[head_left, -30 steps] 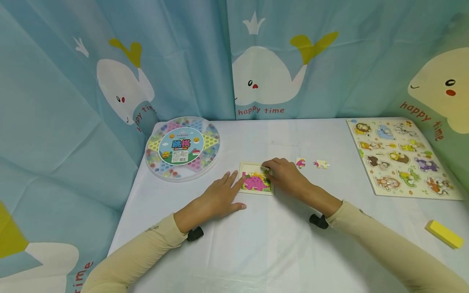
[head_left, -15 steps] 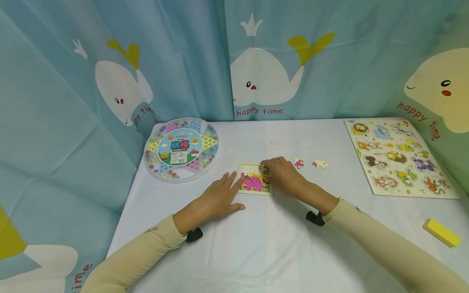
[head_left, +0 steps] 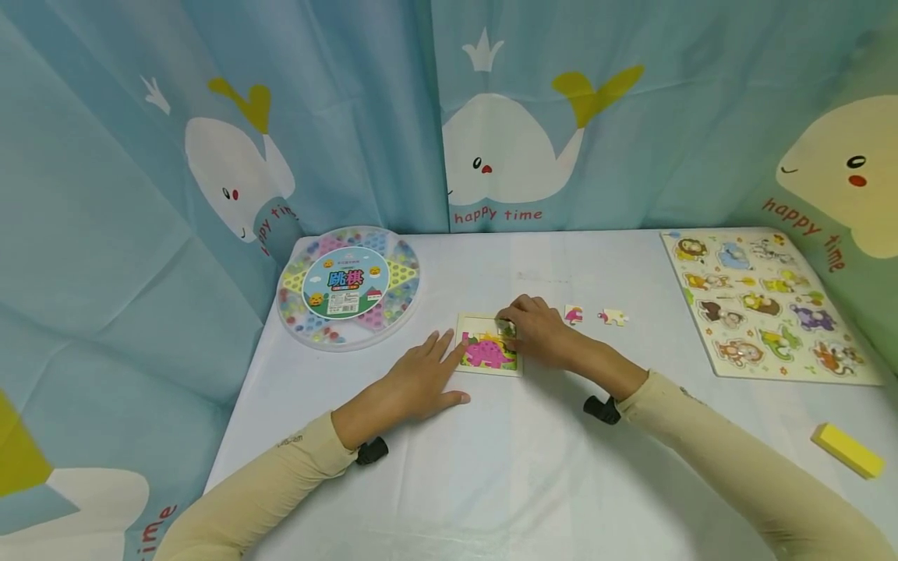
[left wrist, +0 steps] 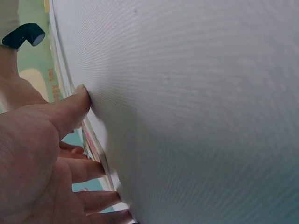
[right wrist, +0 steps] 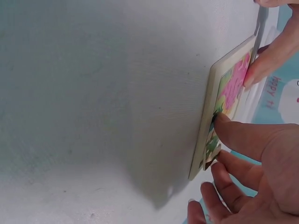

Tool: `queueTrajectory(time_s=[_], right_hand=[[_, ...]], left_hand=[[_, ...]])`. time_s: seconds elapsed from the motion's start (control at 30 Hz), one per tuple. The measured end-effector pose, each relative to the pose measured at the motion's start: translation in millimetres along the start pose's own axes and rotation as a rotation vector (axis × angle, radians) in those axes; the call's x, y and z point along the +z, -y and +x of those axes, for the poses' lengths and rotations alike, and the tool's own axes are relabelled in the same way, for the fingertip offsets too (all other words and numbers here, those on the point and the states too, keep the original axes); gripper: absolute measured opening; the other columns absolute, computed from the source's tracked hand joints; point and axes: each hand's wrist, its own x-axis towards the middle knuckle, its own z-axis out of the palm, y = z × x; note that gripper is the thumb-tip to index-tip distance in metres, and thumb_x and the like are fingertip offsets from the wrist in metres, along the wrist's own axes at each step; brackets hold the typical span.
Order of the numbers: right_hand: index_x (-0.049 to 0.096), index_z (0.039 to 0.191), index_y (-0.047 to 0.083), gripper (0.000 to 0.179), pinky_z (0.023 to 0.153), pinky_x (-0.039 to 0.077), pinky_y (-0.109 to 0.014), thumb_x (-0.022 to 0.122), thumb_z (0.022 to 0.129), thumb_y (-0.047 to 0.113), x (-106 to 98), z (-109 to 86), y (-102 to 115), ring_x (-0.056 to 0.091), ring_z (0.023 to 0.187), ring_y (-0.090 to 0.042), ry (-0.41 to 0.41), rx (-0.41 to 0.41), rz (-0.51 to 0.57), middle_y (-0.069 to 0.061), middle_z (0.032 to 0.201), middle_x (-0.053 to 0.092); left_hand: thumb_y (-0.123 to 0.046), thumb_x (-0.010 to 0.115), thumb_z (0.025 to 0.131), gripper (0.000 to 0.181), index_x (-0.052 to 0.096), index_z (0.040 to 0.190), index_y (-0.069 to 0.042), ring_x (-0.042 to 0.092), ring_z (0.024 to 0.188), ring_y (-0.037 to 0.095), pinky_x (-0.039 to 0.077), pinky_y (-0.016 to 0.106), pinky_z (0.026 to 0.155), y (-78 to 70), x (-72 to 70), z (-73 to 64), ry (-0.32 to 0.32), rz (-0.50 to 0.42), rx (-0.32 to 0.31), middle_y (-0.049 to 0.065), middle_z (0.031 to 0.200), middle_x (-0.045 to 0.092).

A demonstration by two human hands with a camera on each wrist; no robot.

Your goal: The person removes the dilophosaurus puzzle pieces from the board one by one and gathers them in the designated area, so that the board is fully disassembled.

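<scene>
A small framed jigsaw puzzle with a pink dinosaur picture lies on the white table. My left hand rests at its left side, fingers spread and a fingertip on the picture's left edge. At the upper right corner, my right hand pinches a green-patterned puzzle piece between thumb and fingers. That piece sits tilted over the frame, one edge raised, as the right wrist view shows. Bare wood shows along the frame's top. Two loose puzzle pieces, one pink and white, one mostly cream, lie right of the right hand.
A round Chinese checkers set with a clear cover is at the back left. An animal peg puzzle board lies at the right, with a yellow block nearer the front. A blue whale-print curtain hangs behind the table.
The right hand has shifted slightly at the frame's upper right corner, and more of the pinched piece shows under its fingers. The left hand stays in place.
</scene>
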Motion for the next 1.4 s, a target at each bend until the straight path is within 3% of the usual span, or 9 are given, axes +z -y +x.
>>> queueTrajectory(time_s=[0.23, 0.5, 0.7, 0.83, 0.93, 1.2, 1.4], right_hand=[[0.064, 0.138, 0.009, 0.045, 0.095, 0.047, -0.055, 0.079, 0.096, 0.013, -2, -4.0, -3, 0.055, 0.119, -0.039, -0.014, -0.001, 0.053, -0.022, 0.133, 0.057], [0.065, 0.132, 0.014, 0.037, 0.082, 0.043, -0.045, 0.077, 0.097, 0.011, 2, -3.7, -11, 0.060, 0.110, -0.033, -0.076, -0.009, 0.074, -0.017, 0.120, 0.064], [0.068, 0.127, 0.008, 0.025, 0.089, 0.051, -0.047, 0.062, 0.104, 0.000, 2, -2.8, -22, 0.065, 0.102, -0.029, -0.133, -0.089, 0.249, -0.013, 0.106, 0.065], [0.066, 0.127, 0.003, 0.021, 0.087, 0.053, -0.042, 0.062, 0.106, 0.005, -10, -3.8, -24, 0.067, 0.103, -0.030, -0.100, -0.050, 0.428, -0.012, 0.102, 0.066], [0.065, 0.122, 0.002, 0.017, 0.085, 0.053, -0.034, 0.062, 0.107, 0.009, -23, -7.2, -25, 0.068, 0.107, -0.029, -0.097, 0.015, 0.497, -0.013, 0.106, 0.068], [0.066, 0.120, 0.001, 0.019, 0.077, 0.053, -0.022, 0.061, 0.108, 0.014, -65, -29.7, -51, 0.067, 0.105, -0.031, -0.159, 0.126, 0.450, -0.017, 0.112, 0.071], [0.066, 0.121, -0.002, 0.024, 0.077, 0.046, -0.013, 0.057, 0.110, 0.017, -91, -55.2, -96, 0.064, 0.096, -0.009, -0.179, 0.196, 0.356, -0.019, 0.114, 0.072]], left_hand=[[-0.059, 0.058, 0.104, 0.087, 0.025, 0.169, -0.011, 0.024, 0.160, 0.043, 0.037, 0.055, 0.122, -0.1, 0.3, 0.1, 0.000, -0.008, 0.000, 0.021, 0.174, 0.020], [-0.061, 0.057, 0.103, 0.087, 0.027, 0.169, -0.012, 0.024, 0.159, 0.043, 0.037, 0.053, 0.122, -1.1, 0.6, 0.9, 0.003, 0.003, -0.004, 0.020, 0.174, 0.021], [-0.061, 0.057, 0.103, 0.087, 0.027, 0.169, -0.012, 0.026, 0.159, 0.043, 0.038, 0.053, 0.121, -0.8, 1.2, 1.2, -0.002, 0.009, -0.006, 0.021, 0.174, 0.022], [-0.062, 0.057, 0.103, 0.088, 0.025, 0.169, -0.013, 0.024, 0.159, 0.043, 0.038, 0.053, 0.122, -0.2, 1.7, 0.9, 0.003, 0.009, -0.009, 0.020, 0.174, 0.021], [-0.061, 0.057, 0.103, 0.088, 0.023, 0.170, -0.013, 0.023, 0.160, 0.042, 0.037, 0.053, 0.122, 0.0, 1.3, 0.1, 0.004, 0.003, -0.011, 0.020, 0.175, 0.019], [-0.059, 0.059, 0.103, 0.088, 0.025, 0.169, -0.012, 0.022, 0.160, 0.043, 0.036, 0.055, 0.122, -0.9, -0.2, -1.3, 0.005, -0.028, -0.011, 0.020, 0.175, 0.019], [-0.059, 0.060, 0.103, 0.088, 0.026, 0.169, -0.012, 0.022, 0.160, 0.043, 0.035, 0.055, 0.123, -1.3, -0.2, -1.7, 0.004, -0.035, -0.013, 0.019, 0.175, 0.019]])
